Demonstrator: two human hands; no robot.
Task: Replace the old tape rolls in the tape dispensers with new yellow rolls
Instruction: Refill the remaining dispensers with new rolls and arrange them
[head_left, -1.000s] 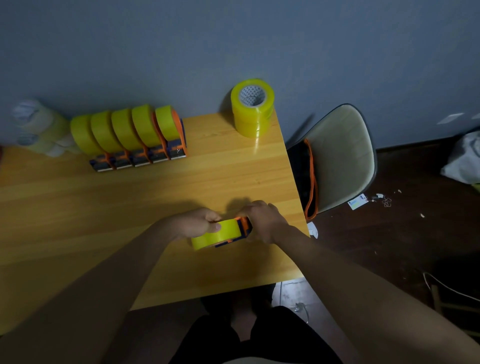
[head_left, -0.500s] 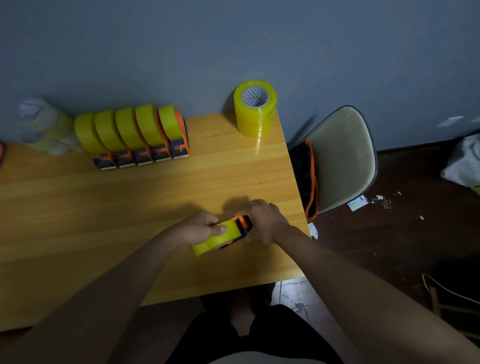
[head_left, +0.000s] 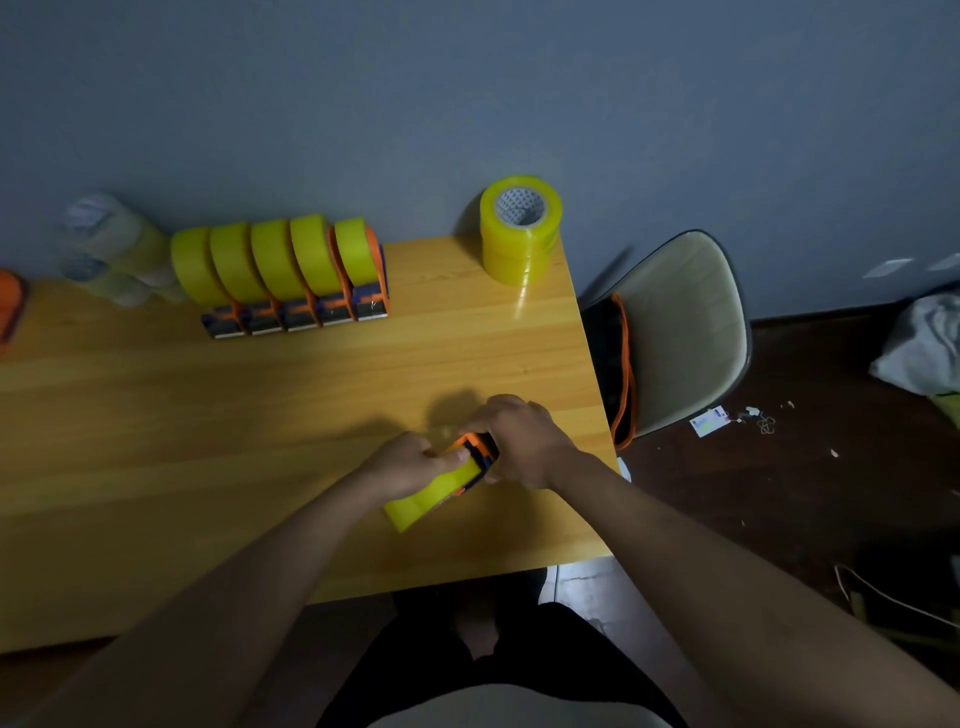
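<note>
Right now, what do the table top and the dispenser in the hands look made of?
Table top: wood or wood-look laminate, glossy; grain lines show and the stacked rolls reflect in it. Dispenser: looks like moulded plastic, orange and dark blue, loaded with a glossy yellow roll.

Orange-blue tape dispenser (head_left: 475, 451) with yellow roll (head_left: 434, 493), tilted over table's near right corner.

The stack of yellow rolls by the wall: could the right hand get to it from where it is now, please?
Probably yes, once freed. The table between the right hand and the stack lies bare, but that hand now grips the dispenser.
</note>
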